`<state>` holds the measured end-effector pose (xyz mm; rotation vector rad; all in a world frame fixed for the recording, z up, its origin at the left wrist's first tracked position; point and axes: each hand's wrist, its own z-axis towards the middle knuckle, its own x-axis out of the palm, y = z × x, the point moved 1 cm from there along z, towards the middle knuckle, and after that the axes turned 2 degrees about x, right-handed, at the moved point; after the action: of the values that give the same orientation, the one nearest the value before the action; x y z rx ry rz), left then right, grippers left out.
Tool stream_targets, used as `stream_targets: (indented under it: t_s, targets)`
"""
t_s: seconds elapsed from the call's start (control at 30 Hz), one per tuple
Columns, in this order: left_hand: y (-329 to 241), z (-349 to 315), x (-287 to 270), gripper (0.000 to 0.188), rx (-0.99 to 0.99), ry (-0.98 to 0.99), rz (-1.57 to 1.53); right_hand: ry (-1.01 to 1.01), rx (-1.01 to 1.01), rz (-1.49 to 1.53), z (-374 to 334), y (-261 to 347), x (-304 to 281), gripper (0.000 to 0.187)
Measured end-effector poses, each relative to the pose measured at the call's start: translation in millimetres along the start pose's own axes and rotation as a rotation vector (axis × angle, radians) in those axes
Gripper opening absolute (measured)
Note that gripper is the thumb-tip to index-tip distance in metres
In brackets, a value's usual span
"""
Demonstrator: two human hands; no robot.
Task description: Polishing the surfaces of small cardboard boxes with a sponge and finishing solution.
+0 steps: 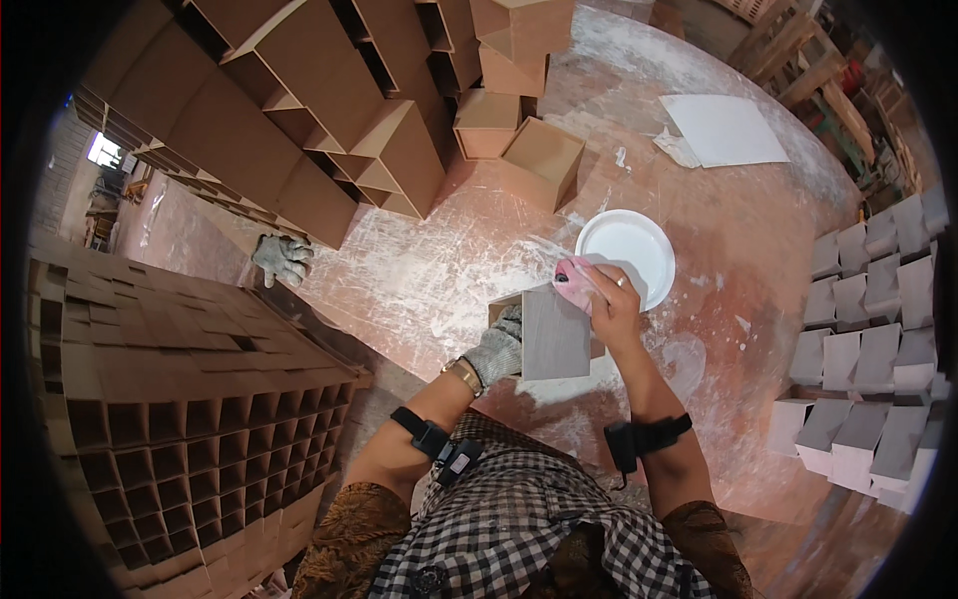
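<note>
Checked black-and-white shirt, patterned brown sleeves, black wrist straps — grey knit glove on left hand, ring on right hand.

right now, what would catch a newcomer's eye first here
At centre, the gloved left hand steadies a small grey-coated box while the bare right hand presses a pink cloth to its top. Just beyond sits a white bowl on the dusty floor. Stacks of bare brown boxes fill the upper left.

From my remote seat the view was evenly lit by soft daylight, the brightest spot a blown-out window at upper left. Shadows stayed faint. The white bowl glared slightly. Fisheye bending curved the stacked boxes, and black vignette ringed the corners.
</note>
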<state>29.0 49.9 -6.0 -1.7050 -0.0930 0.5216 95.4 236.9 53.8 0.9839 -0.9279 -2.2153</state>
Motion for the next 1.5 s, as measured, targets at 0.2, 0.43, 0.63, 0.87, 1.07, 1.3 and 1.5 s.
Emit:
stream_targets:
  t_s: [0.2,0.43,0.63,0.87,1.07,1.3,1.5]
  targets:
    - [-9,-4,-6,0.063,0.072,0.068,0.631,0.021,-0.093,0.045,-81,44,-27,0.043]
    - [-12,2,-4,0.06,0.163,0.022,0.738,0.097,-0.057,-0.003,-60,33,-30,0.04]
    - [6,3,3,0.057,0.292,-0.001,0.869,-0.101,0.195,-0.03,-15,4,-1,0.043]
    - [-7,8,3,0.056,0.197,0.011,0.836,0.121,-0.139,-0.042,-78,57,-23,0.042]
    - [-8,9,5,0.054,0.238,-0.051,0.814,-0.072,-0.006,-0.021,-1,29,7,0.039]
    - [27,6,7,0.05,-0.17,0.165,0.682,0.069,-0.281,-0.013,-43,75,10,0.038]
    - [-6,5,0,0.054,0.097,0.106,0.813,0.239,-0.279,0.105,-96,94,-20,0.037]
